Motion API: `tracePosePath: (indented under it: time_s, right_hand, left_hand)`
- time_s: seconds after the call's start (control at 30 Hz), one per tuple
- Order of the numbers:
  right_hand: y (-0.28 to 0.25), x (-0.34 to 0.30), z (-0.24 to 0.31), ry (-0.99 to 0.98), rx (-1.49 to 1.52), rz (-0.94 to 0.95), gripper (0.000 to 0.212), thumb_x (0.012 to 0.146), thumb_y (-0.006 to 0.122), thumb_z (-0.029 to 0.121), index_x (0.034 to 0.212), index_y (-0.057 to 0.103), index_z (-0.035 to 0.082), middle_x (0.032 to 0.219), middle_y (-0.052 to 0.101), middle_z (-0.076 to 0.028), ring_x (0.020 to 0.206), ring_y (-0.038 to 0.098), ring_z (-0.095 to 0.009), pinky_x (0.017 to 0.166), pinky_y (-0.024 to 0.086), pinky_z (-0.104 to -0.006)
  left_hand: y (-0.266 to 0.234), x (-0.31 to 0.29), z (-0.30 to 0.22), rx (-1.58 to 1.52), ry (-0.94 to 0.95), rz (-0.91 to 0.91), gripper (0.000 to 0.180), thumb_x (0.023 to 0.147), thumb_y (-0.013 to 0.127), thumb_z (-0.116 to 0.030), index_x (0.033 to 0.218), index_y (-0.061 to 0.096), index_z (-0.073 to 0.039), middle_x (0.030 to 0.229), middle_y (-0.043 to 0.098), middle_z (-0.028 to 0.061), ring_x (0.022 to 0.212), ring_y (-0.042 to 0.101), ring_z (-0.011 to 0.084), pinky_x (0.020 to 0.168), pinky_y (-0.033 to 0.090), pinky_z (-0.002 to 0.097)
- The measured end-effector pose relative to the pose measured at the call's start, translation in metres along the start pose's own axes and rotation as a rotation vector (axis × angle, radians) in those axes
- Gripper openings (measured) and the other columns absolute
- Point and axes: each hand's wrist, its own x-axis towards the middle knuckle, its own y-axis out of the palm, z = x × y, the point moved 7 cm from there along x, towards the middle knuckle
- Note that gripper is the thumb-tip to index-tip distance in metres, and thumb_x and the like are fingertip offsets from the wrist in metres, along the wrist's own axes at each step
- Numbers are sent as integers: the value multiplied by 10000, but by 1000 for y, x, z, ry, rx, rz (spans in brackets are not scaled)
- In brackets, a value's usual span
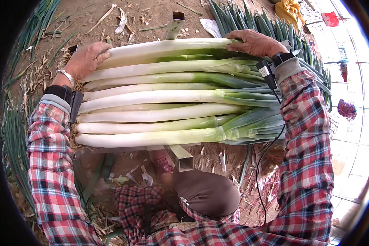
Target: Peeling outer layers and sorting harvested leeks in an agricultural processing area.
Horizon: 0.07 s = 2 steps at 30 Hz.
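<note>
Several leeks (151, 97), thick and white with green tops, lie side by side in a row before me. Their roots are at the left and their leaves at the right. The farthest leek (164, 49) is between my hands. My left hand (86, 60) has its fingers curled over the white root end. Over the green end, my right hand (256, 43) grips with bent fingers, its thumb on the near side. Both palms and the undersides of the fingers are hidden.
Square metal tubes (182, 158) stick out from under the row, near and far. More leeks (270, 26) lie in a pile at the far right, with green leaves (14, 135) at the left. Dry scraps litter the soil. A black cable (257, 180) hangs by my right arm.
</note>
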Motion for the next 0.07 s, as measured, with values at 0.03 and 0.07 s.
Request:
tracePosePath:
  time_s: [0.03, 0.07]
  right_hand:
    - [2, 0, -1, -7, -17, -12, 570, 935, 612, 497, 1309, 573, 69, 1128, 658, -169, 1056, 616, -268, 944, 464, -385]
    - [6, 0, -1, -13, -35, -25, 589, 933, 604, 515, 1332, 561, 84, 1239, 617, -200, 1164, 581, -283, 1007, 433, -395]
  left_hand:
    - [0, -1, -1, 11, -16, -16, 385, 980, 538, -325, 1229, 597, -38, 1221, 619, 180, 1127, 597, 343, 991, 441, 412]
    - [0, -4, -2, 21, -31, -34, 384, 979, 540, -327, 1231, 600, -44, 1238, 612, 182, 1136, 595, 341, 1007, 429, 416]
